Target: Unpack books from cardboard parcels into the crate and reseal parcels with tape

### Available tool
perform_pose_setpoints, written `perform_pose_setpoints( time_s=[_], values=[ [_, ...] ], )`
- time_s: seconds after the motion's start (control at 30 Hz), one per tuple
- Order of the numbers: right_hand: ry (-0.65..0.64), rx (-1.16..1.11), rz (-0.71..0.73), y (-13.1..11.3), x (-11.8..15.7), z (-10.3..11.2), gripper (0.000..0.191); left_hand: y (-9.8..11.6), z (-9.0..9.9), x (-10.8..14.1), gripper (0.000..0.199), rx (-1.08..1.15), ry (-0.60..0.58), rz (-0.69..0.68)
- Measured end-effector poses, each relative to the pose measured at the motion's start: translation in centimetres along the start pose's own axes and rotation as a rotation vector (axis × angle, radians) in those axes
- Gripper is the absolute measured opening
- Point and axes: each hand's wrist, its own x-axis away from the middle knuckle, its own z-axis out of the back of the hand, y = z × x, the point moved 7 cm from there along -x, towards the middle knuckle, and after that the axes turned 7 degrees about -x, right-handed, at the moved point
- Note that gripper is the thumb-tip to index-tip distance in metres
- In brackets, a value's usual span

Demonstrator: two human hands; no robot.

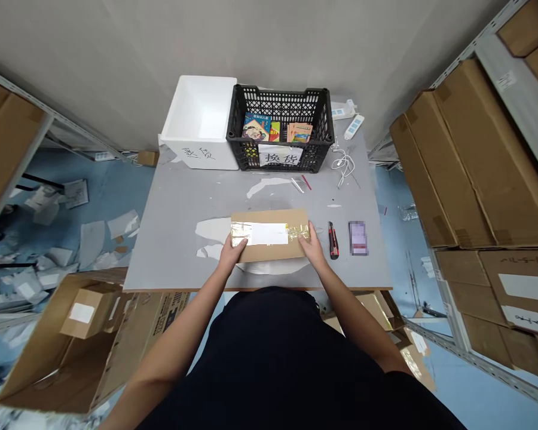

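Note:
A flat cardboard box with a white label and shiny clear tape along its middle is held over the front of the grey table. My left hand grips its left end, the thumb lying on top. At the right end my right hand holds it the same way, with the fingers hidden beneath or behind. To the right of that hand lies a red and black utility knife. A phone with a blurred screen rests farther right.
Behind stand a white foam box and a black plastic crate with several books. A white cable and power strips lie at the back right. Shelves with cartons flank the right; an open carton sits lower left.

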Motion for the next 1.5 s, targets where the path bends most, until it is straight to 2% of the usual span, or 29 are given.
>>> perform_pose_setpoints(
  time_s=[0.13,0.23,0.3,0.4,0.5,0.6,0.73,0.83,1.0,1.23,1.5],
  values=[
    [-0.015,0.032,-0.028,0.3,1.5,-0.6,0.08,0.2,0.4,-0.1,0.065,-0.031,-0.031,-0.026],
    [0.007,0.227,0.002,-0.5,2.4,-0.2,0.077,1.2,0.9,-0.3,0.066,-0.143,-0.033,-0.08],
    [-0.025,0.445,0.117,-2.2,2.3,-0.5,0.071,2.1,1.3,-0.3,0.076,-0.26,0.014,-0.148],
    [-0.204,0.759,0.339,-4.8,1.6,-2.7,0.055,3.9,1.5,0.3,0.082,-0.47,0.124,-0.318],
    [-0.34,0.936,0.453,-5.9,1.3,-4.7,0.046,5.6,0.4,1.4,0.061,-0.658,0.163,-0.559],
    [-0.339,0.987,0.462,-6.3,1.1,-5.4,0.044,6.4,-1.0,2.7,0.037,-0.804,0.13,-0.757],
    [-0.336,1.012,0.45,-7.1,0.3,-5.5,0.049,6.9,-2.2,4.4,0.031,-0.927,0.044,-0.882],
    [-0.404,1.057,0.451,-7.8,-1.0,-5.9,0.059,7.6,-2.9,5.5,0.036,-1.0,-0.039,-0.902],
    [-0.524,1.122,0.414,-7.9,-3.0,-6.6,0.074,8.3,-3.5,6.0,0.055,-1.106,-0.132,-0.85],
    [-0.471,1.196,0.402,-7.9,-3.2,-7.7,0.083,7.5,-4.4,5.5,0.052,-1.109,-0.234,-0.782],
    [-0.504,1.252,0.426,-9.0,-3.0,-8.6,0.077,7.1,-4.7,4.1,0.069,-1.043,-0.228,-0.733]
  ],
)
